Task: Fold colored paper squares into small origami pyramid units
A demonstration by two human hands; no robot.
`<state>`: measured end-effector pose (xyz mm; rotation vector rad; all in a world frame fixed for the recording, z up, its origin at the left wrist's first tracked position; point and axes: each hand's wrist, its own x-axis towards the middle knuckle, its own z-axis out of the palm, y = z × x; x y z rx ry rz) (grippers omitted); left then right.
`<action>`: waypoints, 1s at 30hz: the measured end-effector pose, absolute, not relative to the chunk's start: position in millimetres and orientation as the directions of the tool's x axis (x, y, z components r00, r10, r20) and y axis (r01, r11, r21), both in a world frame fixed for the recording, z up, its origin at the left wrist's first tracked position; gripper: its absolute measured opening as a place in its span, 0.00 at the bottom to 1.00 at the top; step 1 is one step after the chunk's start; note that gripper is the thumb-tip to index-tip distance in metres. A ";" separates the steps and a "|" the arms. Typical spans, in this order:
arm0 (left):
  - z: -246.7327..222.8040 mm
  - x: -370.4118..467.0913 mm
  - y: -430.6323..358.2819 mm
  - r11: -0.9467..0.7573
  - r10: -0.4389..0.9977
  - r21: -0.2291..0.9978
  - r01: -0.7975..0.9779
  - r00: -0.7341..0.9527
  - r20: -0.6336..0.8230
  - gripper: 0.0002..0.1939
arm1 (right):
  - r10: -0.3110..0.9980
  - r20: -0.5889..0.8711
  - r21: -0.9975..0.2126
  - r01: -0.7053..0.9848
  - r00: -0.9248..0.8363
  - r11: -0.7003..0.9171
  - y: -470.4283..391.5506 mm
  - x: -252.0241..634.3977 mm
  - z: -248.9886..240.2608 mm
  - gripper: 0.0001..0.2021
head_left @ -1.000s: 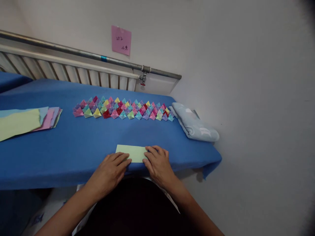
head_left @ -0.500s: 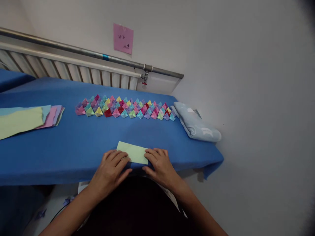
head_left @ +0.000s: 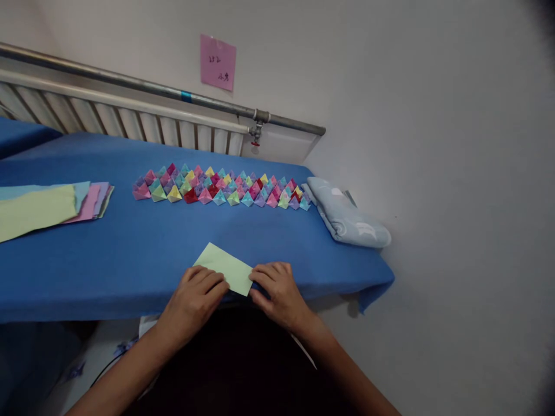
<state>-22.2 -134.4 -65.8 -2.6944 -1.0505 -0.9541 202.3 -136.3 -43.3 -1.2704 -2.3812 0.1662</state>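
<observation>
A light green rectangular paper point(head_left: 228, 267) lies tilted at the front edge of the blue-covered table point(head_left: 143, 254), its right end lower than its left. My left hand point(head_left: 197, 297) is closed on its lower left side, with the thumb hidden. At the right end, my right hand point(head_left: 277, 292) pinches the paper's corner between thumb and fingers. Beyond the hands stand rows of small folded paper pieces point(head_left: 219, 197) in pink, blue, yellow, green and red.
Stacked coloured sheets point(head_left: 39, 211) lie at the left. A folded light blue cloth point(head_left: 347, 216) sits at the table's right end. Behind are a radiator point(head_left: 125, 121), a metal pipe point(head_left: 143, 84) and a pink note point(head_left: 218, 62) on the wall.
The green paper has turned clockwise, its right end now nearer to me. My right hand has shifted slightly left and now pinches the corner. The view has moved a little.
</observation>
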 end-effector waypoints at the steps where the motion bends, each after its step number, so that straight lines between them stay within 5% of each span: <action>1: -66.1 -23.4 -134.6 -0.753 0.588 0.137 0.643 0.565 0.579 0.09 | 0.814 0.326 -0.309 0.760 -0.480 0.572 -135.2 201.8 -44.3 0.09; 17: -59.6 -8.7 -132.3 -0.627 0.731 0.273 0.730 0.430 0.530 0.10 | 0.924 0.265 -0.512 0.772 -0.277 0.378 -114.7 203.4 -46.8 0.05; 30: -52.0 -6.9 -119.7 -0.505 0.862 0.442 0.741 0.404 0.308 0.12 | 0.943 0.205 -0.563 0.756 -0.262 0.333 -105.5 201.2 -43.8 0.04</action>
